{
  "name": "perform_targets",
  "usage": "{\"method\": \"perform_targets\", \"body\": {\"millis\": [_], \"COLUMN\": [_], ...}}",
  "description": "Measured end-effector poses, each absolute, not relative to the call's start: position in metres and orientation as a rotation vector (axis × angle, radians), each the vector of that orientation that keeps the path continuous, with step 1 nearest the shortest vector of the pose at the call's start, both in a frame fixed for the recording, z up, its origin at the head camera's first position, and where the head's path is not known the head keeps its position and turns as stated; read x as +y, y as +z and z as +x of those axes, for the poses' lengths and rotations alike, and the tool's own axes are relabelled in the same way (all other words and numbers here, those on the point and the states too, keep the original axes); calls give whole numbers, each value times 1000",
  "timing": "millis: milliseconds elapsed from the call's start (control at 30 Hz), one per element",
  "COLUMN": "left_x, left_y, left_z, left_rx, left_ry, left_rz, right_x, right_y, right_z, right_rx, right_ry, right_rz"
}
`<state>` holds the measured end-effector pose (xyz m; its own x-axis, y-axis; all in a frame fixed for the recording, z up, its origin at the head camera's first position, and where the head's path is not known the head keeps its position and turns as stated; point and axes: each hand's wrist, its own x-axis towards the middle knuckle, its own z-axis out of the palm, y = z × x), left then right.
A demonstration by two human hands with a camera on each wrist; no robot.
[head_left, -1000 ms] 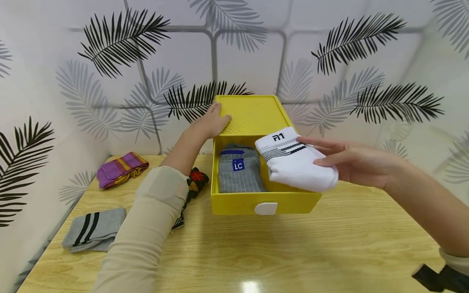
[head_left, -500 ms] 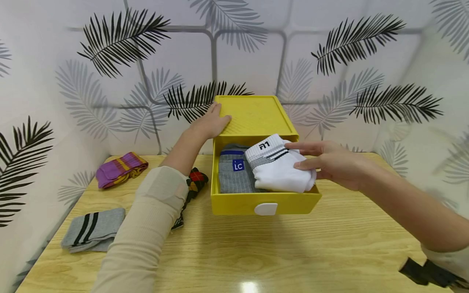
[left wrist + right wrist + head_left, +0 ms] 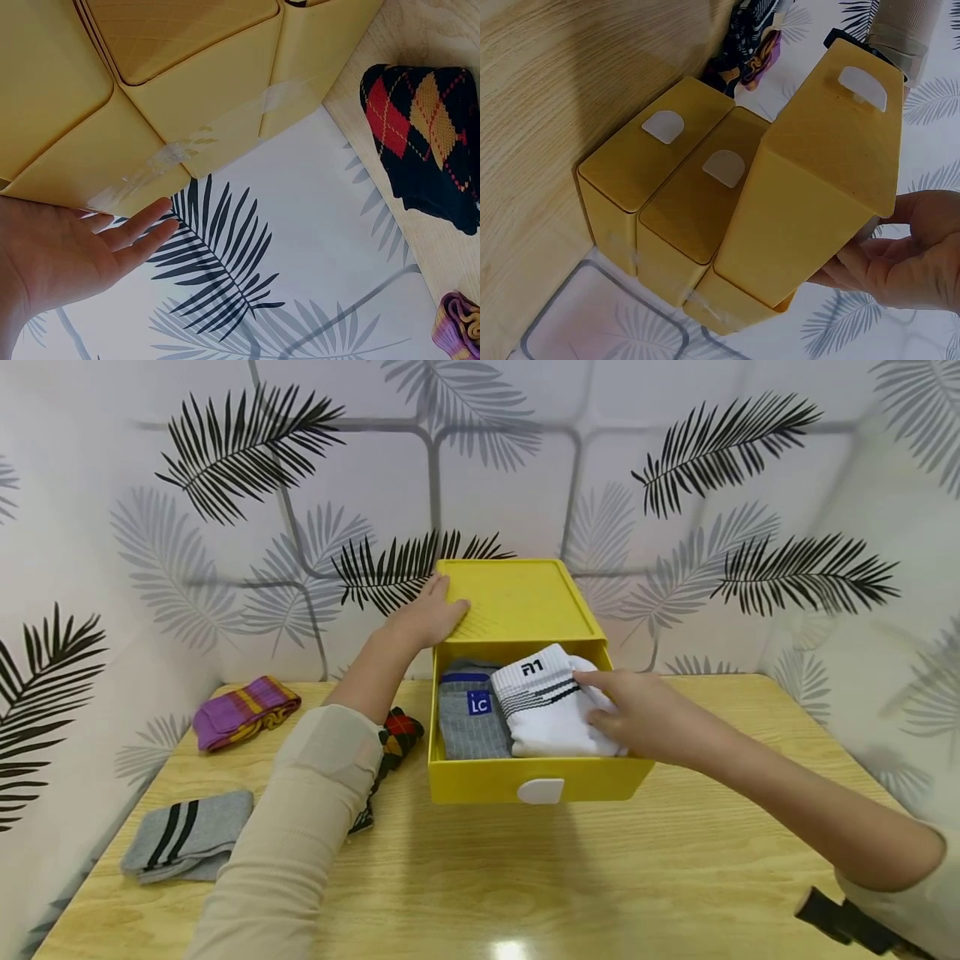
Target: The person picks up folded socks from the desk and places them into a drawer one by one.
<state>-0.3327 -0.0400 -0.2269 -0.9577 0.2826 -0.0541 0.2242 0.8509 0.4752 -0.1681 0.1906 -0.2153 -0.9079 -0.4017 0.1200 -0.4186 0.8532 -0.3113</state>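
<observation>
The top drawer (image 3: 487,781) of a yellow drawer unit (image 3: 517,597) is pulled out. Inside it, a folded white sock (image 3: 555,710) with black stripes lies beside a grey sock (image 3: 472,718) bearing a blue label. My right hand (image 3: 648,718) reaches over the drawer's right side and holds the white sock, thumb and index finger at its edge. In the right wrist view the drawer wall hides the sock and part of that hand's fingers. My left hand (image 3: 426,617) rests on the unit's top left edge; its fingers look extended in the left wrist view.
On the wooden table (image 3: 480,893), left of the unit, lie a purple-and-yellow sock (image 3: 246,712), a grey sock with black stripes (image 3: 187,835) and an argyle sock (image 3: 420,135) partly behind my left arm. Two closed drawers (image 3: 694,176) sit under the open one. A leaf-patterned backdrop (image 3: 480,468) stands behind.
My right hand has moved left and down with the white sock, from above the drawer's right side into the drawer beside the grey sock. My left hand stays on the unit.
</observation>
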Motion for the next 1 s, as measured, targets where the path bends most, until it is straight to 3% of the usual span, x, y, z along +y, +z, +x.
{"method": "perform_targets", "body": {"millis": [367,567,767,1000], "left_x": [-40,-39,-39,-40], "left_y": [-228,-228,-229,-228], "left_z": [-333,-332,-332,-333], "left_rx": [2910,2901,2891,2909], "left_ry": [708,726,720,718], "left_rz": [416,406,410,415], "right_x": [186,188,186,175], "right_y": [-216,-218,-213,-230], "right_z": [-159,-160,-142,-117], "right_rx": [-2889,-2823,-2729,-2785], "right_ry": [134,196,692,1919], "right_rz": [678,749,780,970]}}
